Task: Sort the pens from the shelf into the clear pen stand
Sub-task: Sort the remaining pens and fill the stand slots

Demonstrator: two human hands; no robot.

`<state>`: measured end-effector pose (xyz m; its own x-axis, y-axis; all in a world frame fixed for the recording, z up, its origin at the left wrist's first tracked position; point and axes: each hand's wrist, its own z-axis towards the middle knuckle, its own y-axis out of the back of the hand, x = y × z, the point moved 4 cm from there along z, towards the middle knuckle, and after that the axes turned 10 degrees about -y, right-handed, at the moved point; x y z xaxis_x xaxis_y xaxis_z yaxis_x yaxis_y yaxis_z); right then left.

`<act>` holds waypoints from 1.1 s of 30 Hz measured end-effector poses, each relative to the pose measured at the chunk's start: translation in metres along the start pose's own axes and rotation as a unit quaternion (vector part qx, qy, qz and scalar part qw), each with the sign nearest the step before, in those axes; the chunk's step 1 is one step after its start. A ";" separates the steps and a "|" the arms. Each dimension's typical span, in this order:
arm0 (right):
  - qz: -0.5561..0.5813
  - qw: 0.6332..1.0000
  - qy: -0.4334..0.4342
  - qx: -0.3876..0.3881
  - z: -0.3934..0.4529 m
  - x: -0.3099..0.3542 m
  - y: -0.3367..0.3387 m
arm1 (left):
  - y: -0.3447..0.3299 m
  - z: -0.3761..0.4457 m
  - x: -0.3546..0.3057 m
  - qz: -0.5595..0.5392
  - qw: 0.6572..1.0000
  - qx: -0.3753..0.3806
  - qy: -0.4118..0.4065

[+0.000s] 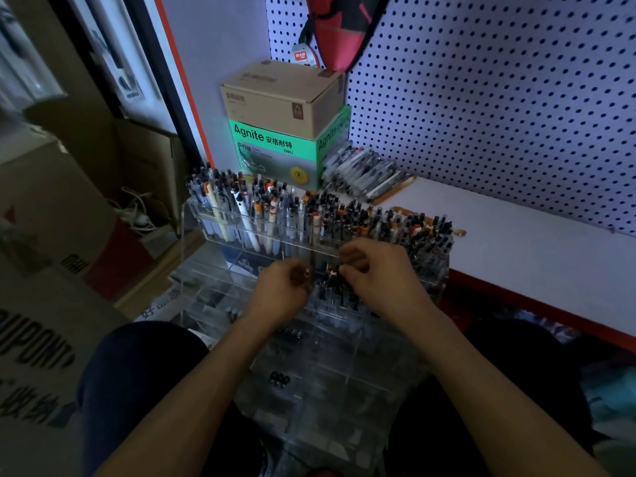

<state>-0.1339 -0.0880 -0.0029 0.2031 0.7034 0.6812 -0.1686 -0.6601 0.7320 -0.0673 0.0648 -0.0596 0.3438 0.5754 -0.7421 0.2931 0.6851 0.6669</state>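
Observation:
A clear tiered pen stand stands in front of me, resting against my knees. Its top row is packed with several upright pens, and a lower row holds dark pens. My left hand curls over the middle tier with a small pen top between its fingertips. My right hand pinches a dark pen top in that same row. A loose pile of pens lies on the white shelf behind the stand.
A green box with a brown carton on top stands at the shelf's left end. A pegboard wall rises behind, with a red bag hanging. Cardboard boxes crowd the floor at left.

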 end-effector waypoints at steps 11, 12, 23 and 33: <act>0.121 0.989 0.031 -0.078 -0.017 -0.002 0.061 | 0.045 -0.007 -0.045 -0.100 0.984 -0.055 -0.138; 0.147 0.984 0.037 -0.096 -0.018 0.000 0.073 | 0.048 -0.004 -0.056 -0.115 0.980 -0.049 -0.156; 0.187 0.973 -0.046 -0.128 0.038 -0.030 0.159 | 0.041 0.097 -0.166 -0.146 0.969 0.038 -0.198; 0.012 0.988 -0.142 -0.061 0.116 -0.110 0.114 | -0.058 0.210 -0.141 0.227 0.925 0.241 -0.185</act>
<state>-0.0635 -0.2716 0.0040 0.4576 0.5742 0.6789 -0.2883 -0.6265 0.7242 0.0542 -0.1498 0.0203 0.7854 0.5011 -0.3635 0.3767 0.0790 0.9230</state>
